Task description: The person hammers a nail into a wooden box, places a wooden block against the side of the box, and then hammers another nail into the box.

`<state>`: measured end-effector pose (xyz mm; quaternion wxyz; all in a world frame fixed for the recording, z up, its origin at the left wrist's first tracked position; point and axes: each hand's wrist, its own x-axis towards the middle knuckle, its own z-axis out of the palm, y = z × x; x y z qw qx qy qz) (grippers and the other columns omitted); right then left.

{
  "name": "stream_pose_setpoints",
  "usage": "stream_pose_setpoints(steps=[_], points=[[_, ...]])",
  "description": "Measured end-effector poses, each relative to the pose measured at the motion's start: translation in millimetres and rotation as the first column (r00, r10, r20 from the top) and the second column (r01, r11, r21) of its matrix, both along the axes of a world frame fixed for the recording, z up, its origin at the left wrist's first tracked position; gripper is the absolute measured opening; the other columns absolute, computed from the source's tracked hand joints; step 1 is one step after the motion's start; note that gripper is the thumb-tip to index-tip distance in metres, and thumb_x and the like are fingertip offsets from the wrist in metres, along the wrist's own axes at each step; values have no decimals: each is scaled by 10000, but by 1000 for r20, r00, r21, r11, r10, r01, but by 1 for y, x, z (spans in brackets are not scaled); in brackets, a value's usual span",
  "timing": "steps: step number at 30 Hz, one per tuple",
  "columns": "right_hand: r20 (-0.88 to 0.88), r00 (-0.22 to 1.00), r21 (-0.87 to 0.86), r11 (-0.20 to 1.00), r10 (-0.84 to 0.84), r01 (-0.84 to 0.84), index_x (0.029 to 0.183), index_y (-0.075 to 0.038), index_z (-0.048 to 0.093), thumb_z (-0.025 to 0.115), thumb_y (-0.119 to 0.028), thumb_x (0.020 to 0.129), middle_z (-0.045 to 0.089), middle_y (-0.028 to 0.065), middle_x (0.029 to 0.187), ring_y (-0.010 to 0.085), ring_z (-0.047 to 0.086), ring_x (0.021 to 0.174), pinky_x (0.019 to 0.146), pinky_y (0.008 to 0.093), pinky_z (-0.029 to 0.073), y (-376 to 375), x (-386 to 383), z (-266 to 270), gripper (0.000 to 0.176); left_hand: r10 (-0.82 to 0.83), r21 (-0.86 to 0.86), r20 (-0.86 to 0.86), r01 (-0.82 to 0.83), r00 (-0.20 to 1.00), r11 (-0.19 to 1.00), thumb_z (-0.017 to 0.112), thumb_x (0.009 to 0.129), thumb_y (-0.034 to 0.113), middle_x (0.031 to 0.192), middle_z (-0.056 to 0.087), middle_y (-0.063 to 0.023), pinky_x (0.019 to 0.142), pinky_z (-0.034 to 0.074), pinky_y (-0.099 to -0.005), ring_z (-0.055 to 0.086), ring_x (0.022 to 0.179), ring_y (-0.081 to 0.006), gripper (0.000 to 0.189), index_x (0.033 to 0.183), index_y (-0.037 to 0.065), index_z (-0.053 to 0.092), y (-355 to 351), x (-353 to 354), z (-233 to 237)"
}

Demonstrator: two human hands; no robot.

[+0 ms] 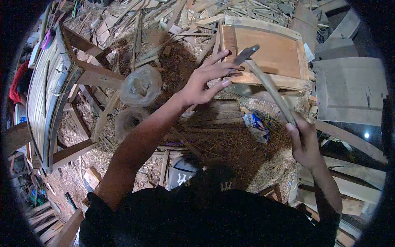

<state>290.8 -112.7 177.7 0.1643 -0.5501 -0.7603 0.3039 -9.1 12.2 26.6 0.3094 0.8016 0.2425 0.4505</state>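
My right hand (305, 140) is wrapped round the lower end of the wooden handle of a hammer (268, 85). The hammer's dark metal head points up and to the left, overlapping the near edge of a framed wooden panel (269, 49). My left hand (209, 79) is stretched out with its fingers spread, beside the panel's left corner. Its fingertips come close to the hammer head in this view. The panel has a pale wood rim around a reddish-brown centre board.
Clear plastic bags (140, 85) sit left of centre. A curved slatted wooden piece (51, 90) stands at the left. Stacked boards (349, 90) fill the right side. Scrap strips (259, 16) lie behind the panel, and a blue-and-white wrapper (257, 126) lies on the sawdust-covered ground.
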Motion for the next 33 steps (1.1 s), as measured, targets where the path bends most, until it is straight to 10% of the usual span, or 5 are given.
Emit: stream_pose_setpoints(steps=[6, 25, 30, 31, 33], points=[[51, 995, -66, 995, 81, -77, 1493, -114, 412, 500, 51, 949, 536, 229, 1395, 394, 533, 1279, 1052, 416, 435, 5, -13, 13, 576, 8, 16, -45, -7, 999, 1000, 745, 847, 109, 1283, 641, -169, 1119, 383, -470, 430, 1384, -395, 323, 1144, 0, 681, 2, -6, -3], [50, 994, -23, 995, 99, -98, 1472, -65, 428, 463, 36, 972, 525, 230, 1413, 365, 520, 1309, 1078, 395, 419, -2, -15, 20, 512, 6, 100, -43, -2, 999, 995, 715, 843, 92, 1313, 635, -79, 1135, 381, -466, 415, 1400, -364, 368, 1207, 63, 674, 5, -6, -4], [49, 993, 210, 971, 109, -117, 1489, -28, 392, 423, -53, 1024, 582, 206, 1367, 314, 630, 1150, 1025, 371, 425, -9, 4, 1, 467, -3, 96, -36, 6, 999, 995, 704, 855, 106, 1334, 623, -60, 1140, 378, -463, 403, 1408, -358, 366, 1219, 90, 674, 4, -4, 1], [150, 985, -152, 986, 89, -66, 1486, 6, 381, 430, -73, 1029, 598, 222, 1337, 283, 642, 1107, 987, 391, 452, 4, -18, 28, 466, 2, 105, -48, 3, 999, 994, 703, 855, 107, 1333, 624, -62, 1141, 377, -464, 405, 1407, -359, 369, 1222, 87, 671, 4, -5, 1], [131, 987, -30, 995, 93, -90, 1482, -32, 402, 424, -49, 1015, 564, 226, 1376, 307, 583, 1212, 1038, 396, 431, 4, -5, 23, 467, 5, 111, -61, 2, 998, 994, 702, 856, 107, 1332, 626, -64, 1142, 375, -466, 407, 1406, -359, 372, 1226, 84, 667, 4, -4, 0]])
